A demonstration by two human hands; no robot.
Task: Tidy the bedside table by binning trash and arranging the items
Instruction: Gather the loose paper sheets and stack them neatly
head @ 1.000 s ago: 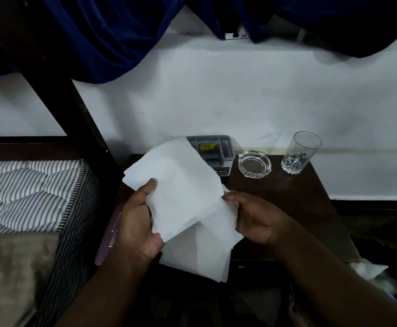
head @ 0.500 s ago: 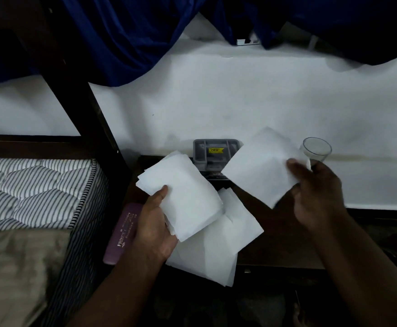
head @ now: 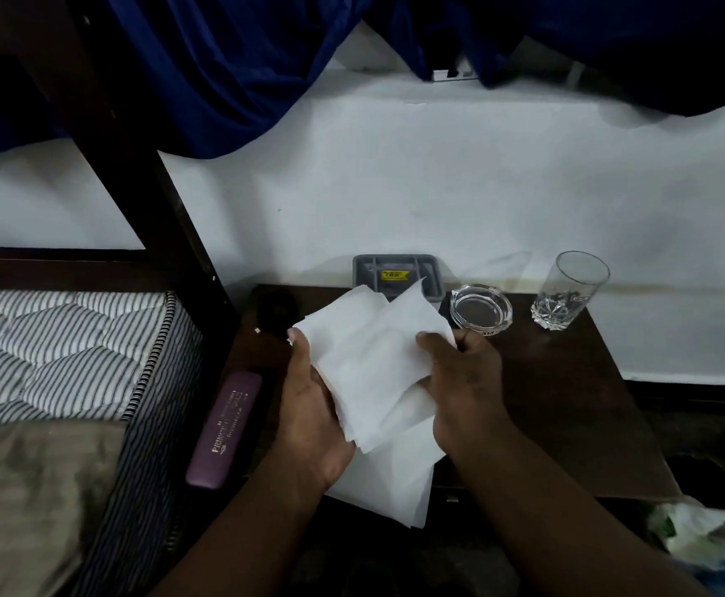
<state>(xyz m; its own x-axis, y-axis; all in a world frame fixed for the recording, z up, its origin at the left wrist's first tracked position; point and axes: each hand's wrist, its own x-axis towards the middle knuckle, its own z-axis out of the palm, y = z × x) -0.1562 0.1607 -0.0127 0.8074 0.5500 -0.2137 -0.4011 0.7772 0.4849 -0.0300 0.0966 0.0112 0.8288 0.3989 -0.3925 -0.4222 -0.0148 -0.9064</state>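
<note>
Several white paper napkins (head: pixel 373 364) are stacked between both hands above the dark wooden bedside table (head: pixel 567 402). My left hand (head: pixel 313 420) grips the stack's left edge from below, thumb on top. My right hand (head: pixel 459 389) presses on the right side of the stack, fingers curled over the sheets. More napkin sheets (head: pixel 395 489) hang below the hands over the table's front edge. At the back of the table stand a grey compartment tray (head: pixel 397 275), a glass ashtray (head: pixel 481 310) and a clear drinking glass (head: pixel 567 290).
A purple case (head: pixel 225 428) lies along the table's left edge beside the striped mattress (head: pixel 59 351). A dark bedpost (head: pixel 136 178) rises at the left. Crumpled white and blue trash (head: pixel 705 540) sits low at the right. Blue curtain hangs over the white wall.
My right hand, which held one napkin up near the glass, has come back left and laid that sheet onto the stack in my left hand.
</note>
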